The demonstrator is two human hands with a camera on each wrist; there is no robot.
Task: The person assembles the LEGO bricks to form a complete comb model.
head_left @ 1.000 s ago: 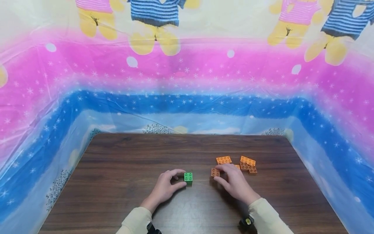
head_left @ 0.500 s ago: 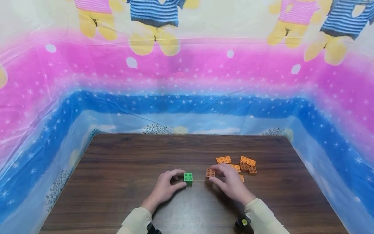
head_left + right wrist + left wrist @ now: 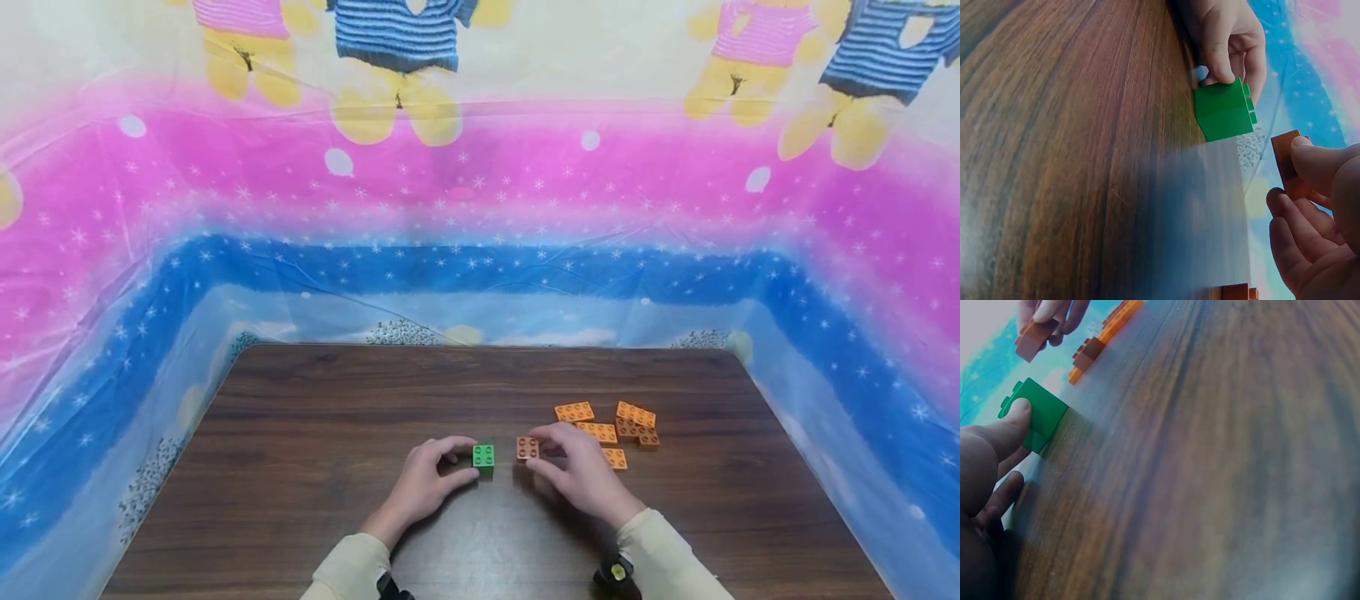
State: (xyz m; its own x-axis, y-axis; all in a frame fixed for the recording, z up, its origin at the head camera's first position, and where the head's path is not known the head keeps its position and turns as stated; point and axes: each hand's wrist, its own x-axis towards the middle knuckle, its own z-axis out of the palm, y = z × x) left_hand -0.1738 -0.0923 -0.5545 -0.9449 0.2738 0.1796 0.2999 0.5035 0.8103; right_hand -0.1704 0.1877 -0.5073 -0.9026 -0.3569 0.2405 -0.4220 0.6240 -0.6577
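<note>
On the dark wooden table stands a square green toy brick (image 3: 483, 456) with studs on top. My left hand (image 3: 425, 477) grips it between thumb and forefinger, the thumb plainly against its near side in the left wrist view. To the right, my right hand (image 3: 587, 472) pinches a brown toy brick (image 3: 527, 448) by its edges, studs up. The wrist views show this brown brick (image 3: 1286, 164) raised off the tabletop. A short gap separates it from the green brick (image 3: 1225, 111); they do not touch.
Flat orange bricks (image 3: 574, 411) lie behind and beside the right hand. Farther right, another orange brick (image 3: 636, 412) lies against or over brown bricks (image 3: 648, 437); which is unclear. A patterned cloth (image 3: 480, 267) hangs around the table's (image 3: 337, 392) back and sides.
My right hand has carried the brown brick leftward, nearer the green one, uncovering orange bricks behind it. The left hand and green brick have stayed in place.
</note>
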